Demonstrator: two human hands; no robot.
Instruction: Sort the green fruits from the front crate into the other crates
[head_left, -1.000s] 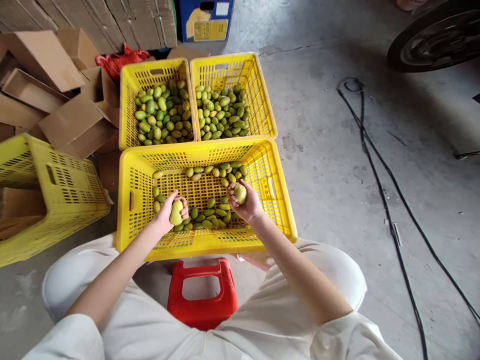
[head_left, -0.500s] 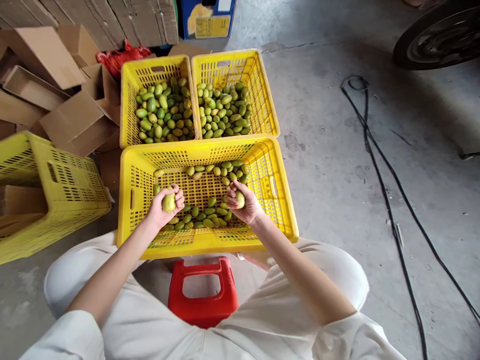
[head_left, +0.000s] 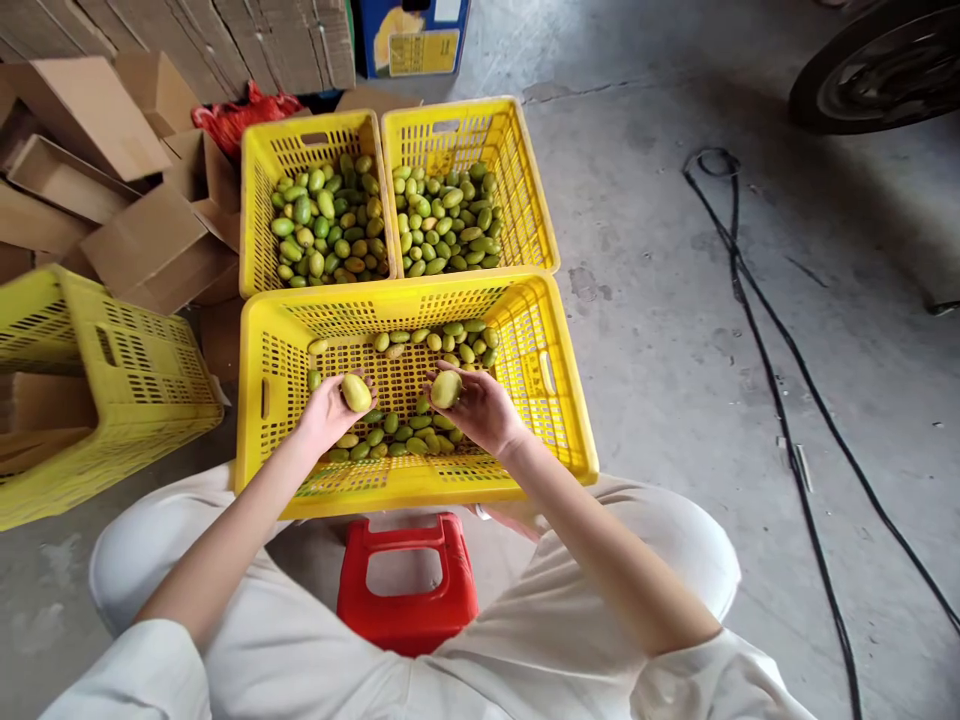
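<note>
My left hand (head_left: 328, 412) holds a yellow-green mango (head_left: 356, 392) in its fingers over the near yellow crate (head_left: 562, 400). My right hand (head_left: 480, 412) holds a second mango (head_left: 445, 389) at its fingertips, close beside the first. Both hands hover above the loose green mangoes (head_left: 405, 435) on the crate's floor. More mangoes (head_left: 450, 340) lie along the crate's far wall.
Two smaller yellow crates (head_left: 259, 170) (head_left: 536, 190) with several green mangoes stand behind. An upturned yellow crate (head_left: 97, 380) and cardboard boxes (head_left: 112, 180) lie at the left. A red stool (head_left: 405, 585) sits between my knees. Black cables (head_left: 757, 310) run across the concrete floor on the right.
Both hands have turned their mangoes and moved inward toward the crate's middle. The right hand's mango now sits at the fingertips instead of in the palm.
</note>
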